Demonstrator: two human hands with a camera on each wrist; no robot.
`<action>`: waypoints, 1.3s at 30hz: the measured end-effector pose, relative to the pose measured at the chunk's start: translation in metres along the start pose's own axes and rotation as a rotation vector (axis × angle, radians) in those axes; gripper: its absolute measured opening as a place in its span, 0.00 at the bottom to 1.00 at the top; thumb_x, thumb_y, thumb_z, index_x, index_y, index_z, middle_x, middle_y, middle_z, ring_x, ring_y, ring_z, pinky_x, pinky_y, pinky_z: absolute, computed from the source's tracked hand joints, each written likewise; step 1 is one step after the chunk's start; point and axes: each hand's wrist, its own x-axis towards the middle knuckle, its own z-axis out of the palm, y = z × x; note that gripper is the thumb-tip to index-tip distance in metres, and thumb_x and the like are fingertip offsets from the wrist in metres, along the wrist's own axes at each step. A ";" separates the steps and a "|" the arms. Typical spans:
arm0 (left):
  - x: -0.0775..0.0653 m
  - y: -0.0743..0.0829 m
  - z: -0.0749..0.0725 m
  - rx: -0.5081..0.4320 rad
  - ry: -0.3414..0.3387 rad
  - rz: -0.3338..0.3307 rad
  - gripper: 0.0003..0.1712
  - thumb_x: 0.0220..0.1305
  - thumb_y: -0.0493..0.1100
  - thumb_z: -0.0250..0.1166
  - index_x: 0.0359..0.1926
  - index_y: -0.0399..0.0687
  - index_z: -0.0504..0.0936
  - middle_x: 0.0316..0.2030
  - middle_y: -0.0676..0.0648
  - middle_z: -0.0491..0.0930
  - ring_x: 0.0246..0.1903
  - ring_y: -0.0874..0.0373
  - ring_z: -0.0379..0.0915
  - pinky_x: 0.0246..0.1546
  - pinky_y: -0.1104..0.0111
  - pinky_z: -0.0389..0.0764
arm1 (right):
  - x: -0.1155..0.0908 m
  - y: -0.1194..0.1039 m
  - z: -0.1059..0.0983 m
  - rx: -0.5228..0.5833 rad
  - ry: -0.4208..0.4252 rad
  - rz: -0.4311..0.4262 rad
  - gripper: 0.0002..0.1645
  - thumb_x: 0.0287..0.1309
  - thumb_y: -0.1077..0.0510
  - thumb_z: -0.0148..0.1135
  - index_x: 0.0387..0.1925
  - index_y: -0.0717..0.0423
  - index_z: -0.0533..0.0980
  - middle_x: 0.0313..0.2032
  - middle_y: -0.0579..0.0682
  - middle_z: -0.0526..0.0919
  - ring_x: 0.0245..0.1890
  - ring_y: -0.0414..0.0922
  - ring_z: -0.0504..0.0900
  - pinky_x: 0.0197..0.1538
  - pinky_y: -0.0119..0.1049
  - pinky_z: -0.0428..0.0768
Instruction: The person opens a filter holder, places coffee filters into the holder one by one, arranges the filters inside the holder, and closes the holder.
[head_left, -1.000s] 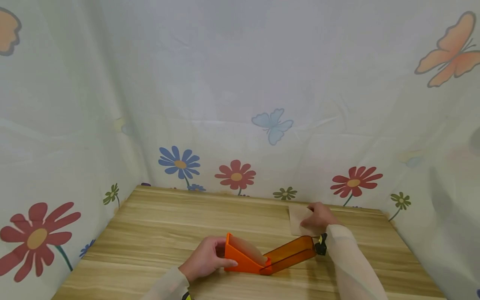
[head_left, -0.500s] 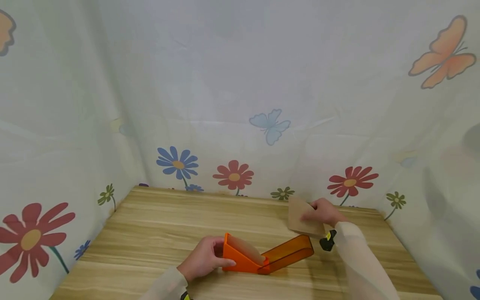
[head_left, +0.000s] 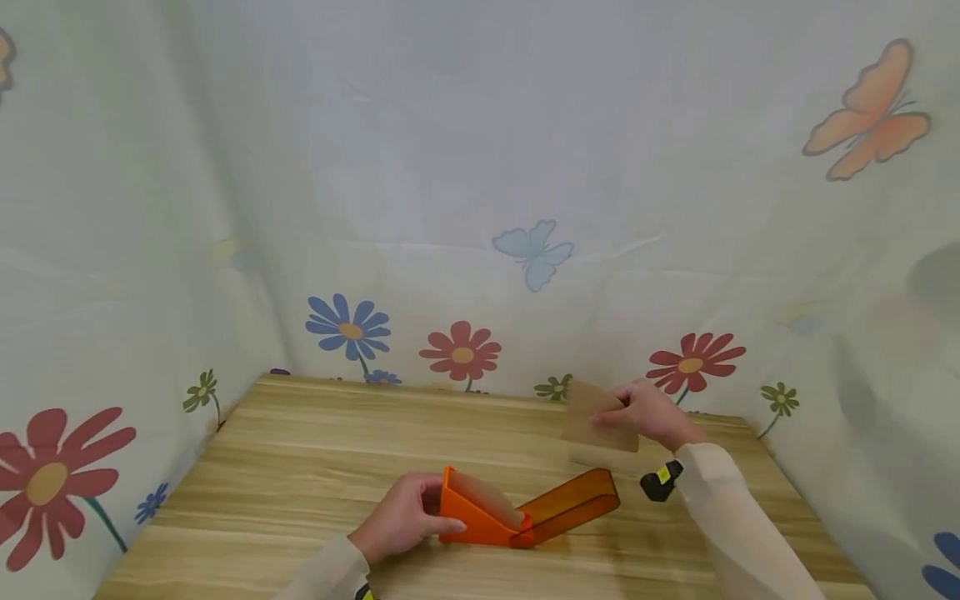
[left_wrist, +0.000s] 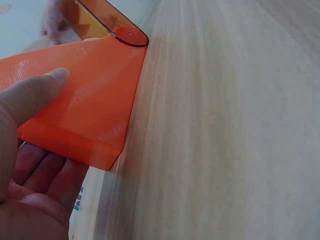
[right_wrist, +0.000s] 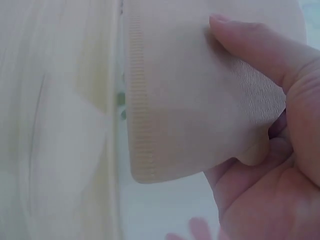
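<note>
Brown paper piece (head_left: 582, 417): it is raised above the far right part of the table (head_left: 360, 433), pinched in the right hand (head_left: 651, 414), thumb on the near face and the other fingers behind. That grip is closed down to the thickness of the paper, and it takes the sheet by its right side, so most of the flat face reaches leftward, free of the fingers. A crimped edge (clear only in the right wrist view) runs straight along the side that faces the table; neither direction of the sheet looks much longer than the other. From this grip the orange holder (head_left: 474, 523) lies to the left and nearer the person, well apart from the paper. The left hand (head_left: 401, 517) has the holder by its tall left end, thumb on the near side wall and fingers at the back, while the holder's base rests on the table. The holder's long axis runs left to right, its top sloping down toward the hinge, and the amber lid (head_left: 573, 504) tilts up rightward from there, between the holder and the right wrist. So the right hand is the nearer one to the paper, the left to the holder.
</note>
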 end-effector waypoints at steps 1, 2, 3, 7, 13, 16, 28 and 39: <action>0.000 0.000 -0.001 -0.001 0.001 -0.002 0.22 0.55 0.54 0.79 0.51 0.62 0.86 0.44 0.57 0.88 0.42 0.56 0.83 0.46 0.72 0.83 | -0.001 -0.005 0.000 0.003 -0.002 -0.011 0.20 0.55 0.41 0.76 0.31 0.53 0.85 0.32 0.48 0.85 0.31 0.47 0.78 0.35 0.37 0.78; -0.001 -0.001 -0.001 -0.001 0.001 -0.003 0.23 0.55 0.54 0.80 0.51 0.62 0.86 0.44 0.57 0.88 0.42 0.56 0.83 0.46 0.72 0.83 | -0.003 -0.010 -0.001 0.004 -0.005 -0.024 0.20 0.55 0.41 0.76 0.31 0.54 0.86 0.32 0.49 0.85 0.31 0.47 0.78 0.35 0.37 0.78; -0.001 -0.001 -0.001 0.000 0.002 -0.004 0.23 0.54 0.54 0.80 0.51 0.62 0.86 0.44 0.57 0.88 0.42 0.56 0.83 0.46 0.72 0.83 | -0.004 -0.014 -0.001 0.008 -0.008 -0.031 0.20 0.55 0.41 0.76 0.32 0.53 0.86 0.33 0.49 0.86 0.31 0.47 0.78 0.35 0.37 0.79; -0.001 -0.001 -0.002 -0.003 0.005 -0.012 0.24 0.54 0.55 0.80 0.52 0.61 0.86 0.44 0.56 0.88 0.41 0.56 0.83 0.45 0.71 0.83 | -0.010 -0.030 -0.001 0.014 -0.007 -0.045 0.20 0.57 0.41 0.75 0.39 0.53 0.88 0.38 0.51 0.88 0.35 0.47 0.81 0.40 0.39 0.82; -0.001 -0.002 -0.002 -0.001 0.004 -0.016 0.24 0.54 0.55 0.80 0.52 0.61 0.86 0.44 0.56 0.88 0.41 0.56 0.83 0.45 0.71 0.83 | -0.019 -0.044 0.004 0.027 -0.011 -0.085 0.18 0.59 0.44 0.73 0.40 0.54 0.88 0.36 0.51 0.88 0.33 0.46 0.81 0.38 0.37 0.82; -0.002 -0.002 -0.002 0.001 0.004 -0.014 0.23 0.54 0.55 0.80 0.52 0.61 0.86 0.44 0.56 0.88 0.41 0.56 0.83 0.45 0.71 0.83 | -0.022 -0.051 0.007 0.044 -0.034 -0.126 0.16 0.61 0.45 0.72 0.37 0.54 0.88 0.33 0.51 0.88 0.31 0.46 0.80 0.35 0.37 0.80; -0.002 -0.002 -0.001 0.015 0.010 -0.011 0.23 0.54 0.55 0.80 0.51 0.61 0.86 0.44 0.56 0.88 0.41 0.56 0.82 0.44 0.71 0.83 | -0.032 -0.088 0.022 0.072 -0.062 -0.236 0.19 0.64 0.47 0.70 0.24 0.55 0.80 0.21 0.45 0.69 0.21 0.41 0.64 0.25 0.32 0.65; -0.001 -0.004 0.000 0.009 0.008 0.007 0.23 0.54 0.55 0.80 0.51 0.60 0.86 0.43 0.56 0.89 0.40 0.56 0.83 0.44 0.71 0.83 | -0.034 -0.100 0.042 0.116 -0.066 -0.317 0.09 0.62 0.51 0.72 0.32 0.51 0.87 0.27 0.48 0.83 0.24 0.41 0.75 0.28 0.31 0.75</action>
